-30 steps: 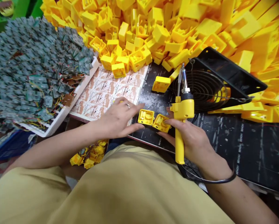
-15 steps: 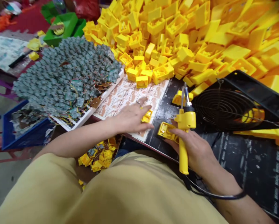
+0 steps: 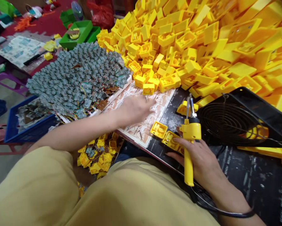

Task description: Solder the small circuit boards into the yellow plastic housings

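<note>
Black tabletop [image 3: 251, 172] | right hand [image 3: 203, 157]: clamped on yellow plastic soldering gun [image 3: 190, 130], touching open square yellow plastic case [image 3: 168, 138] | left hand [image 3: 136, 109]: case's 10 o'clock, blurred, can't tell grip

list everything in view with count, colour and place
soldering iron: one, yellow and black, right of centre
open casings: two, yellow, centre right
casing pile: uncountable, yellow, back
circuit boards: uncountable, grey-green, left
tray: one, white, under circuit boards
printed sheet: one, brown and white, centre
fan: one, black, right
tabletop: one, black, right
crate: at least one, blue, left
casing heap: uncountable, yellow, lower centre
bins: at least two, green, back left
bag: one, red, back left
stool: at least one, purple, left
far clutter: blurred, mixed, back left
shirt: one, yellow, bottom
left hand: one, bare, over printed sheet
right hand: one, bare, holding soldering iron
</note>
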Demonstrator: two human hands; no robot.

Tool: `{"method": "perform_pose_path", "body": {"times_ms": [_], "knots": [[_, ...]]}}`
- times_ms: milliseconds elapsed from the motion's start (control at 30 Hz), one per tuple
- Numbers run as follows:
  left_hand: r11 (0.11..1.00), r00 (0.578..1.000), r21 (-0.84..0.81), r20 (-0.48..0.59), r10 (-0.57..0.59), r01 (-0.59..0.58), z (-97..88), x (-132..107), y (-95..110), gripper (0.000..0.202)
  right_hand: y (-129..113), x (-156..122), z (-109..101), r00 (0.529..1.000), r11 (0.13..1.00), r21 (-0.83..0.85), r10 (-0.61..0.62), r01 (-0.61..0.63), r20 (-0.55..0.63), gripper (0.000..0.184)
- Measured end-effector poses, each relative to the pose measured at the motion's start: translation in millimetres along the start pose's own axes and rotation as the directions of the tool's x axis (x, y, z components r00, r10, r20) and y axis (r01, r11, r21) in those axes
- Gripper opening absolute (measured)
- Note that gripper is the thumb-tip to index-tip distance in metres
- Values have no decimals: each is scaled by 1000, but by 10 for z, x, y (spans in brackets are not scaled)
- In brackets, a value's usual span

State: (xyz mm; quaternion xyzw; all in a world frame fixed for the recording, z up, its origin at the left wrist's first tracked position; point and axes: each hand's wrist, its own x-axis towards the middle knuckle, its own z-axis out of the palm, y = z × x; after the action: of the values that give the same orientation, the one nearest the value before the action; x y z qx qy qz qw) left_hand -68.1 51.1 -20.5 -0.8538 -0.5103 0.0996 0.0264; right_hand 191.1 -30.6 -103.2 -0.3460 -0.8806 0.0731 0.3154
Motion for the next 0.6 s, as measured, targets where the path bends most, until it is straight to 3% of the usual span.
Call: {"method": "perform_pose_path", "body": {"times_ms": [33, 100, 233, 300, 367, 433, 500, 600], "knots": [[997, 997, 53, -60, -56, 60, -49, 81, -184, 30, 2, -3, 0, 1000, 1000, -9, 0, 0, -2, 38], [982, 989, 130, -61, -132, 139, -132, 212, -571, 21, -3, -7, -7, 1000, 1000, -28, 8, -8, -11, 42], [980, 988, 133, -64, -138, 146, -218, 220, -1100, 17, -24, -1, -57, 1000, 999, -36, 21, -21, -24, 40], [967, 971, 118, -101, -216, 227, -249, 121, -1218, 21, -37, 20, -83, 999, 999, -37, 35, -36, -30, 38], [935, 927, 34, -148, -345, 354, -279, 20, -1285, 27, -56, 62, -89, 998, 998, -38, 45, -47, -44, 37], [922, 902, -75, -188, -388, 381, -289, -27, -1313, 32, -87, 131, -63, 998, 999, -27, 43, -45, -51, 38], [942, 924, -116, -187, -333, 316, -267, 4, -1298, 36, -131, 224, -9, 998, 999, -18, 37, -38, -46, 39], [966, 961, -19, -101, -258, 257, -192, 129, -1223, 40, -198, 368, 82, 999, 999, -27, 38, -39, -36, 38]]}}
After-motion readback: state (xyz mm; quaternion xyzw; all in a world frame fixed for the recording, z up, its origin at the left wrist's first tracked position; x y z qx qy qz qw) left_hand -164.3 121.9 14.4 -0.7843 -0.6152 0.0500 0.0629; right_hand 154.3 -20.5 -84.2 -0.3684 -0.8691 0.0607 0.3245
